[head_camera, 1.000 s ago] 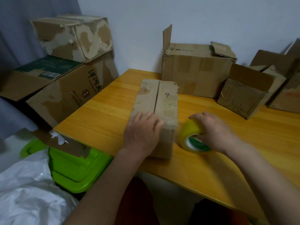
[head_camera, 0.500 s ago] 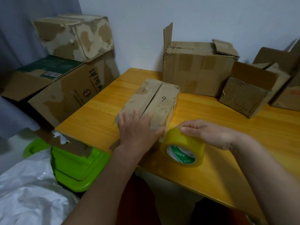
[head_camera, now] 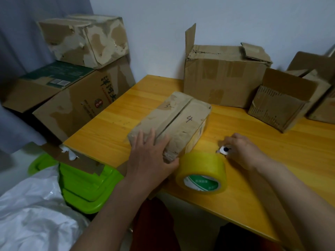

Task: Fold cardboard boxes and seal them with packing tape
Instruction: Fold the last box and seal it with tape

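Left hand (head_camera: 151,156) flat on small box (head_camera: 172,124) near table (head_camera: 272,160) edge; right hand (head_camera: 241,151) gripping small tool, unidentifiable. Tape roll (head_camera: 201,172) beside box, unheld. Risk: flaps springing apart once pressure eases.

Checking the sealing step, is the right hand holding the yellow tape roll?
No, the right hand grips a small tool beyond the yellow tape roll.

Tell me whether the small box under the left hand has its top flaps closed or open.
Closed. The small box shows both top flaps lying flat, meeting at a centre seam, with the left hand resting on them. Tape on the seam: cannot tell.
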`<state>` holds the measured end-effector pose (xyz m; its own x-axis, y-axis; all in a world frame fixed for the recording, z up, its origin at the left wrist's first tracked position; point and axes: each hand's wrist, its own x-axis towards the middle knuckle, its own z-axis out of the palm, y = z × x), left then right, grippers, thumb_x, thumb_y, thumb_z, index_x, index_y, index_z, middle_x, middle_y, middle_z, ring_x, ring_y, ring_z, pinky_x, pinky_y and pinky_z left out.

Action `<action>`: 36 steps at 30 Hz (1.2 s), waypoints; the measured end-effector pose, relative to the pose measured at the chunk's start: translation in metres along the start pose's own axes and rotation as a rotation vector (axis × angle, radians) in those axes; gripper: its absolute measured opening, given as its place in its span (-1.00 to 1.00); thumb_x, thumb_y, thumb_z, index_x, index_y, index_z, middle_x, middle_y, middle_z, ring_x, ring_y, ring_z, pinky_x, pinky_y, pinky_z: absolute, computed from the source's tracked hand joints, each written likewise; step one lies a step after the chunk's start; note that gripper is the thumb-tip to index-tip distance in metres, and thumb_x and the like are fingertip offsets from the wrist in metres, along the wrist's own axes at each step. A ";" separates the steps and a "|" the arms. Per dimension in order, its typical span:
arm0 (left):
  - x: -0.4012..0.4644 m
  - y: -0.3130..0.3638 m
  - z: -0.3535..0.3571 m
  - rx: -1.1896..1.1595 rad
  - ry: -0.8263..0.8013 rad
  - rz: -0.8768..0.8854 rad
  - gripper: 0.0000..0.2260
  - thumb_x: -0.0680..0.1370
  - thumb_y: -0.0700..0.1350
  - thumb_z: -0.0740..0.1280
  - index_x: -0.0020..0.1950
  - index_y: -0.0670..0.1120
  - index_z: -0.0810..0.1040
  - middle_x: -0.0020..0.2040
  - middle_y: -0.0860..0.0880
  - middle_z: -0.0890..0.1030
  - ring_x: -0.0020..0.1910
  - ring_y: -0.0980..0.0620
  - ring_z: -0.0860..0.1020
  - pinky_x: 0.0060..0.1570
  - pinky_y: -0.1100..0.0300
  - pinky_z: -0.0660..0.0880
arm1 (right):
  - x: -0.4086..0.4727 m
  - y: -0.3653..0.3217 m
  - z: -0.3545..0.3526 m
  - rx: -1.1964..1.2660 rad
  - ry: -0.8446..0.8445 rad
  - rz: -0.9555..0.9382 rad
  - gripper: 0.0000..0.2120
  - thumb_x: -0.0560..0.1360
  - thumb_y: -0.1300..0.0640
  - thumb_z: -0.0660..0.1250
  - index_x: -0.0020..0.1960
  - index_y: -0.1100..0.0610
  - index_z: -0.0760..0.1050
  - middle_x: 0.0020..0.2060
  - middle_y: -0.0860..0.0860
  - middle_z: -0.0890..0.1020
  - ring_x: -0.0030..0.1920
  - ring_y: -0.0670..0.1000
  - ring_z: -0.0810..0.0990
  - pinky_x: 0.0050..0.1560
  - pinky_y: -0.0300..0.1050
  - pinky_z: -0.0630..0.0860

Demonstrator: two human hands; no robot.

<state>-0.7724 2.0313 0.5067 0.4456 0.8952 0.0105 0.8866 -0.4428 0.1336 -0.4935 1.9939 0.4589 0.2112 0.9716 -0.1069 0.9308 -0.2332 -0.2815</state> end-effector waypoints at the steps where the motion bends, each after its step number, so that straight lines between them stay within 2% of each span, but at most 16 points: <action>1: -0.002 0.000 0.000 -0.005 -0.009 0.025 -0.33 0.52 0.32 0.16 0.56 0.17 0.04 0.60 -0.06 -0.03 0.56 -0.19 -0.10 0.52 -0.11 -0.07 | -0.002 0.001 -0.005 0.073 -0.018 0.032 -0.72 0.48 0.22 0.39 0.13 -0.01 0.48 0.02 0.02 0.40 0.03 0.08 0.42 -0.07 -0.13 0.31; 4: 0.000 -0.002 -0.002 -0.034 -0.035 0.105 -0.35 0.53 0.30 0.18 0.56 0.20 0.05 0.60 -0.03 -0.04 0.56 -0.13 -0.12 0.52 -0.04 -0.09 | -0.011 -0.001 -0.022 0.309 0.033 0.049 -0.76 0.40 0.22 0.48 -0.10 -0.03 0.46 -0.12 0.01 0.53 -0.17 -0.01 0.50 -0.22 -0.15 0.37; 6: 0.010 -0.006 -0.004 -0.037 -0.051 0.173 -0.36 0.52 0.30 0.20 0.55 0.20 0.09 0.60 -0.01 -0.02 0.56 -0.09 -0.10 0.51 -0.01 -0.11 | -0.016 -0.010 -0.035 0.504 0.140 -0.008 -0.82 0.42 0.25 0.46 -0.12 0.04 0.50 -0.28 0.03 0.57 -0.36 -0.09 0.48 -0.37 -0.24 0.38; 8: 0.027 -0.010 -0.007 -0.020 -0.060 0.274 -0.36 0.51 0.30 0.23 0.54 0.21 0.13 0.60 -0.01 0.02 0.57 -0.07 -0.07 0.52 -0.01 -0.15 | -0.020 -0.026 -0.047 0.672 0.228 -0.091 -0.88 0.44 0.26 0.43 -0.08 0.13 0.52 -0.35 0.06 0.57 -0.44 -0.10 0.49 -0.39 -0.23 0.43; 10: 0.048 -0.011 -0.013 -0.005 -0.086 0.364 -0.37 0.50 0.30 0.26 0.53 0.21 0.16 0.59 -0.01 0.06 0.57 -0.05 -0.05 0.52 -0.01 -0.19 | -0.022 -0.049 -0.056 0.789 0.268 -0.180 -0.89 0.47 0.25 0.41 -0.08 0.12 0.50 -0.34 0.07 0.60 -0.39 -0.06 0.57 -0.33 -0.13 0.51; 12: 0.069 -0.010 -0.018 0.023 -0.121 0.411 -0.38 0.50 0.29 0.28 0.52 0.23 0.18 0.59 0.00 0.07 0.57 -0.03 -0.07 0.50 -0.02 -0.23 | -0.021 -0.072 -0.056 0.815 0.288 -0.247 -0.90 0.48 0.23 0.39 -0.09 0.09 0.49 -0.28 0.06 0.61 -0.31 -0.06 0.59 -0.25 -0.16 0.53; 15: 0.083 -0.001 -0.022 0.048 -0.076 0.433 -0.43 0.49 0.26 0.33 0.48 0.27 0.26 0.60 0.01 0.03 0.57 -0.06 -0.11 0.49 -0.07 -0.18 | -0.015 -0.100 -0.047 0.850 0.219 -0.323 -0.93 0.54 0.16 0.32 -0.03 0.16 0.48 -0.23 0.01 0.65 -0.21 -0.04 0.60 -0.19 -0.14 0.50; 18: 0.069 0.001 -0.011 -0.190 0.154 0.224 -0.34 0.44 0.15 0.44 0.49 0.16 0.28 0.59 -0.01 0.04 0.56 -0.07 0.00 0.47 -0.06 0.07 | -0.011 -0.109 -0.034 0.953 0.096 -0.328 -0.89 0.59 0.16 0.23 0.02 0.20 0.48 -0.21 -0.11 0.66 -0.19 -0.21 0.61 -0.17 -0.27 0.49; 21: 0.031 0.005 0.001 -0.940 0.268 -0.264 -0.31 0.45 0.06 0.46 0.51 0.00 0.25 0.49 -0.06 0.26 0.41 -0.02 0.30 0.18 0.14 0.38 | -0.009 -0.109 -0.029 0.961 0.009 -0.304 -0.75 0.61 0.11 0.20 0.14 0.29 0.46 -0.06 -0.04 0.71 0.01 -0.14 0.65 0.00 -0.23 0.57; 22: 0.020 0.009 0.005 -1.157 0.219 -0.369 -0.33 0.47 0.05 0.44 0.50 -0.03 0.24 0.43 -0.04 0.33 0.31 0.03 0.37 0.02 0.22 0.40 | -0.008 -0.109 -0.028 0.957 -0.006 -0.298 -0.72 0.61 0.09 0.19 0.17 0.29 0.45 -0.03 -0.03 0.71 0.05 -0.13 0.64 0.07 -0.19 0.56; 24: 0.004 0.020 0.017 -1.331 0.013 -0.378 -0.29 0.46 0.10 0.43 0.51 -0.01 0.18 0.36 0.04 0.38 0.20 0.09 0.40 -0.15 0.29 0.36 | -0.006 -0.110 -0.027 0.932 -0.012 -0.284 -0.72 0.61 0.06 0.18 0.17 0.26 0.45 -0.01 -0.04 0.70 0.07 -0.15 0.63 0.13 -0.10 0.54; 26: -0.001 0.028 0.027 -1.352 -0.155 -0.289 -0.22 0.40 0.16 0.45 0.52 0.05 0.15 0.34 0.08 0.39 0.20 0.08 0.42 -0.11 0.24 0.39 | -0.004 -0.114 -0.027 0.873 0.024 -0.269 -0.72 0.61 0.01 0.18 0.14 0.21 0.46 -0.01 -0.04 0.70 0.07 -0.18 0.62 0.15 0.00 0.54; 30: 0.000 0.021 0.020 -1.280 -0.216 -0.275 -0.35 0.36 0.11 0.51 0.37 0.06 0.32 0.19 0.07 0.51 0.08 0.12 0.50 -0.14 0.24 0.44 | -0.003 -0.117 -0.026 0.750 0.076 -0.244 -0.58 0.49 -0.24 0.18 0.03 0.11 0.49 -0.03 0.02 0.68 0.08 0.01 0.62 0.10 0.23 0.52; 33: -0.006 0.006 0.015 -1.246 -0.360 -0.231 -0.45 0.33 0.13 0.52 0.24 0.04 0.44 0.06 0.11 0.59 -0.02 0.14 0.58 -0.19 0.26 0.48 | -0.002 -0.119 -0.025 0.760 0.084 -0.245 -0.66 0.58 -0.10 0.20 0.07 0.19 0.48 -0.05 -0.07 0.70 0.05 -0.16 0.62 0.09 -0.03 0.54; 34: -0.008 0.002 0.014 -1.260 -0.412 -0.224 -0.40 0.30 0.18 0.52 0.26 0.02 0.48 0.05 0.09 0.63 -0.02 0.11 0.61 -0.16 0.22 0.52 | -0.002 -0.120 -0.025 0.765 0.092 -0.247 -0.69 0.60 -0.02 0.19 0.08 0.24 0.47 -0.06 -0.09 0.70 0.03 -0.24 0.61 0.04 -0.13 0.52; 36: -0.009 -0.002 0.011 -1.245 -0.475 -0.219 -0.31 0.25 0.26 0.52 0.30 0.02 0.48 0.08 0.08 0.64 0.00 0.09 0.62 -0.14 0.19 0.53 | -0.001 -0.119 -0.023 0.771 0.100 -0.247 -0.70 0.61 0.03 0.19 0.08 0.27 0.46 -0.07 -0.10 0.70 0.01 -0.30 0.59 -0.02 -0.17 0.49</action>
<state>-0.7769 2.0233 0.4960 0.5347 0.7251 -0.4340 0.3567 0.2720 0.8938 -0.5976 2.0216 0.5148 0.0865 0.9891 0.1192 0.4944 0.0612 -0.8671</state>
